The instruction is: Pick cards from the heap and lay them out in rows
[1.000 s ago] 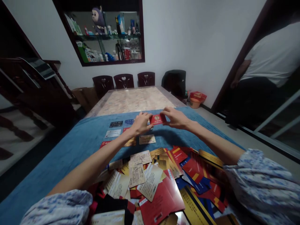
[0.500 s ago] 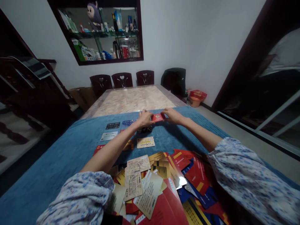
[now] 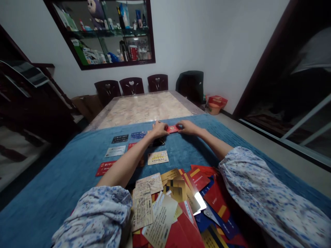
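Between my two hands lies a small red card (image 3: 172, 129), at the far side of the blue cloth. My left hand (image 3: 159, 130) pinches its left edge, and the fingers of my right hand (image 3: 186, 127) close on its right edge. The card looks low, at or just above the cloth; I cannot tell whether it touches. Left of my left forearm are laid-out cards: a black card (image 3: 120, 138), a blue card (image 3: 138, 135), a white card (image 3: 115, 151) and a red card (image 3: 104, 168). A cream card (image 3: 158, 157) sits nearer, between my arms.
A heap of mixed cards (image 3: 181, 220) in red, gold, cream and blue spreads close to me. The blue cloth (image 3: 64, 179) covers the near part of the table (image 3: 144, 106). Chairs (image 3: 131, 86) stand at the far end, below a wall shelf (image 3: 111, 33).
The red card, tilted up between my hands before, has come down flatter towards the cloth. My forearms have shifted slightly, and the whole view has moved a little.
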Tool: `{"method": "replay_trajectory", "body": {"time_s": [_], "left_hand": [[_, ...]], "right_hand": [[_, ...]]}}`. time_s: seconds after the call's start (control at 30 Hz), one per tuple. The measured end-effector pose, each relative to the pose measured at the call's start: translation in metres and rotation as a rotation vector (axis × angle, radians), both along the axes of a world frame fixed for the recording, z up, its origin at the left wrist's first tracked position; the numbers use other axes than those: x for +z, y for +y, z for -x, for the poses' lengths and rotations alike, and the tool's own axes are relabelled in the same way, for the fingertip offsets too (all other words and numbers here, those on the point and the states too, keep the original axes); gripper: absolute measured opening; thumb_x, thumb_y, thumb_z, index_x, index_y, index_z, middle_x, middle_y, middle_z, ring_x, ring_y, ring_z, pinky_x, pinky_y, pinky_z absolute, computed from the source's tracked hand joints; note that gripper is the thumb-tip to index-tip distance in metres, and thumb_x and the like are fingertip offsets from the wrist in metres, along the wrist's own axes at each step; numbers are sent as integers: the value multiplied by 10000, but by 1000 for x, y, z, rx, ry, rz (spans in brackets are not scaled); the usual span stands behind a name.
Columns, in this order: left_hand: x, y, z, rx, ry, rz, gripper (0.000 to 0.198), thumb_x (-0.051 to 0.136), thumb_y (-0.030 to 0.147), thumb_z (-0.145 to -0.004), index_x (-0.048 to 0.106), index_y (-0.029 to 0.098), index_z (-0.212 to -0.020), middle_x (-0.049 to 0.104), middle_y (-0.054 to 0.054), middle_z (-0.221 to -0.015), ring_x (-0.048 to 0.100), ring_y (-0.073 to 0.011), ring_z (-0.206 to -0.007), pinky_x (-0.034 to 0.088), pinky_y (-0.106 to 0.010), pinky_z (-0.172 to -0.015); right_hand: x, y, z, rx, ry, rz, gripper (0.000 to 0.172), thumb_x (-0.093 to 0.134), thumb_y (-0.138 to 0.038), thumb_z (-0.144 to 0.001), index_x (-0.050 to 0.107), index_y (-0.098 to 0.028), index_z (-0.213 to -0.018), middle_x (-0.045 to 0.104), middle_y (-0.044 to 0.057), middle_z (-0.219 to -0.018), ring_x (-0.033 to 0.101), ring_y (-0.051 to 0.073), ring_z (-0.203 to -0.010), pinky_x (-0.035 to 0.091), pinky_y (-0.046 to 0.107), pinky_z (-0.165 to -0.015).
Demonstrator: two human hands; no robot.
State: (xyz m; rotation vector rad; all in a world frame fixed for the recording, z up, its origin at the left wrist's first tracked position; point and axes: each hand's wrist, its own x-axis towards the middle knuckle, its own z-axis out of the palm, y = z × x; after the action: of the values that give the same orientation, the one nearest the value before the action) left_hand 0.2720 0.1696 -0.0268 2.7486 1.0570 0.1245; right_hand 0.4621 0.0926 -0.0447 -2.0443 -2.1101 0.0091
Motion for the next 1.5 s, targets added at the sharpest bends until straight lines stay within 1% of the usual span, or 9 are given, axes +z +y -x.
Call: {"method": "replay_trajectory", "body": {"time_s": [0.13, 0.4, 0.53, 0.63, 0.7, 0.9, 1.03, 1.27, 1.5], "left_hand": [[0, -1, -3, 26, -8, -5, 339, 685, 329, -744, 701, 217, -1063, 670, -93, -1125, 379, -344, -1244, 343, -483, -1024], [-3, -5, -6, 61, -5, -38, 346, 643, 307, -728, 729, 220, -1052, 697, -118, -1028, 375, -373, -1233, 349, -526, -991], [-5, -7, -7, 71, -2, -44, 337, 616, 284, -738, 729, 236, -1052, 700, -112, -1043, 371, -363, -1223, 349, -536, -980], [-5, -9, -7, 76, -1, -45, 332, 611, 278, -749, 732, 234, -1055, 694, -116, -1068, 368, -357, -1223, 350, -533, -979], [-5, -11, -7, 75, -3, -45, 332, 610, 282, -759, 733, 230, -1063, 688, -124, -1086, 375, -360, -1219, 357, -535, -971], [-8, -14, -5, 56, -21, -74, 282, 578, 259, -798, 725, 192, -1029, 666, -145, -1112, 393, -369, -1208, 384, -530, -940], [-9, -17, 0, 15, -54, -119, 310, 581, 246, -822, 670, 179, -1112, 593, -151, -1260, 368, -353, -1259, 365, -522, -977], [3, -32, 13, -54, -85, -168, 320, 544, 222, -867, 622, 194, -1176, 564, -137, -1320, 329, -326, -1309, 318, -507, -1017], [18, -58, 36, -87, -91, -224, 371, 545, 211, -860, 598, 199, -1227, 578, -126, -1309, 334, -324, -1323, 324, -497, -1005]], "right_hand": [[-3, 1, -1, -26, 31, 16, 414, 643, -259, -793, 674, -180, -1198, 703, 78, -1146, 650, 195, -920, 462, 235, -806], [-4, 1, 3, -30, 45, 59, 331, 559, -238, -793, 709, -186, -1083, 730, 57, -1029, 643, 204, -898, 444, 247, -776], [-5, 1, 6, -8, 24, 61, 280, 524, -220, -796, 714, -179, -997, 722, 62, -1081, 623, 215, -973, 424, 282, -872], [-6, 2, 7, 1, 10, 50, 303, 519, -205, -793, 703, -173, -1031, 696, 78, -1180, 599, 229, -1062, 399, 318, -948], [-6, 2, 8, 1, 6, 46, 314, 517, -205, -797, 700, -168, -1050, 695, 90, -1182, 601, 235, -1063, 399, 331, -957], [-8, -1, 7, -32, 10, 16, 350, 534, -203, -810, 691, -161, -1120, 710, 99, -1118, 617, 226, -1019, 423, 299, -923], [-5, -10, 10, -62, 22, -18, 426, 541, -203, -831, 649, -133, -1237, 695, 130, -1124, 624, 214, -986, 449, 270, -873], [11, -29, 26, -19, 39, -77, 398, 577, -187, -816, 683, -149, -1198, 683, 127, -1150, 647, 203, -921, 465, 267, -866], [24, -45, 46, 52, 56, -148, 394, 540, -122, -791, 714, -149, -1144, 708, 129, -1110, 640, 245, -994, 457, 297, -897]]}}
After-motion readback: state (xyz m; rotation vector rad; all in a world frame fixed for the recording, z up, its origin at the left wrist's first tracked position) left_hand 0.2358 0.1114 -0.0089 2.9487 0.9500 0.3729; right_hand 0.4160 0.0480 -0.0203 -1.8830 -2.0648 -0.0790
